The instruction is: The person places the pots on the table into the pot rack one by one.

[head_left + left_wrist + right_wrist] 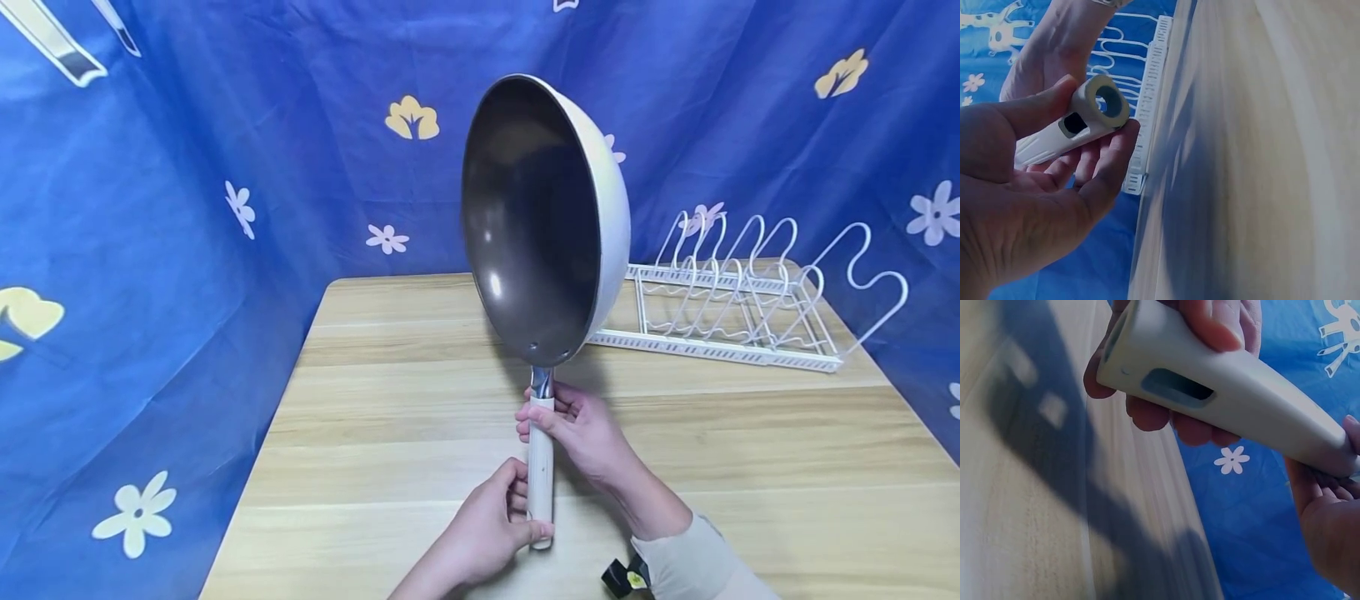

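A deep wok [525,225], dark inside and pale outside, stands up on edge above its handle in the head view. Its pale handle [541,467] joins the pan through a shiny metal neck [542,382]. My right hand [588,433] grips the handle's upper part, just below the neck. Lower down, my left hand [483,525] holds the handle's end, thumb across the front. The left wrist view shows the round hole in the handle end [1085,119] between thumb and fingers. A side slot shows in the handle [1260,403] in the right wrist view.
A white wire rack [720,350] with several wavy upright loops lies at the back right of the wooden table [375,400]. Behind and left hangs a blue patterned cloth [337,183]. A small black object [618,579] sits by the right cuff.
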A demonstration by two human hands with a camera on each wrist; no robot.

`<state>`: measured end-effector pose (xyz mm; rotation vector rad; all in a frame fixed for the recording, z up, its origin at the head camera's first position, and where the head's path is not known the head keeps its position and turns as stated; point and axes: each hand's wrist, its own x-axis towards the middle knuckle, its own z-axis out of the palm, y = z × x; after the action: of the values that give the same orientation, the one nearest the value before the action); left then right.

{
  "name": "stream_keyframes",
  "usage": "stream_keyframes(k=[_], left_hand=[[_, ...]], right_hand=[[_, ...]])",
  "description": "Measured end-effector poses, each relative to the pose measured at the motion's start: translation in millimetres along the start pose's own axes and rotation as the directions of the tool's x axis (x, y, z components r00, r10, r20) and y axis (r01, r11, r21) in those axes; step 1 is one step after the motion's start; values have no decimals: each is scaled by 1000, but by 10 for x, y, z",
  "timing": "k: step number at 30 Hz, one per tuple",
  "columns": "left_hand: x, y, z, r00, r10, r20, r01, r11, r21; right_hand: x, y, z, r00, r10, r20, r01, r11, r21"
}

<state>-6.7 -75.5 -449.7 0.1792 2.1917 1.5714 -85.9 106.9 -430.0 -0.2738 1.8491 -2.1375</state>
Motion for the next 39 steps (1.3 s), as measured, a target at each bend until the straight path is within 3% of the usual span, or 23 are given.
stream_keyframes(k=[11,18,25,30,39], left_hand=[[46,75,60,1000,28,7,-28,999,-16],[150,139,132,999,49,20,-49,999,8],[275,221,221,993,108,40,-109,994,23],[383,295,287,988,137,67,-141,988,60],[572,363,336,982,138,131,-143,989,29]], right_hand=[[-55,-39,-86,992,-56,-115,53,998,-35],[-93,-84,-182,972,-86,-219,73,995,-70],[-180,-166,-304,942,-129,-311,105,990,-96],[-251,-259,-409,906,-172,-388,140,984,-109],[-319,-341,-567,858,-204,-472,154,978,-141]])
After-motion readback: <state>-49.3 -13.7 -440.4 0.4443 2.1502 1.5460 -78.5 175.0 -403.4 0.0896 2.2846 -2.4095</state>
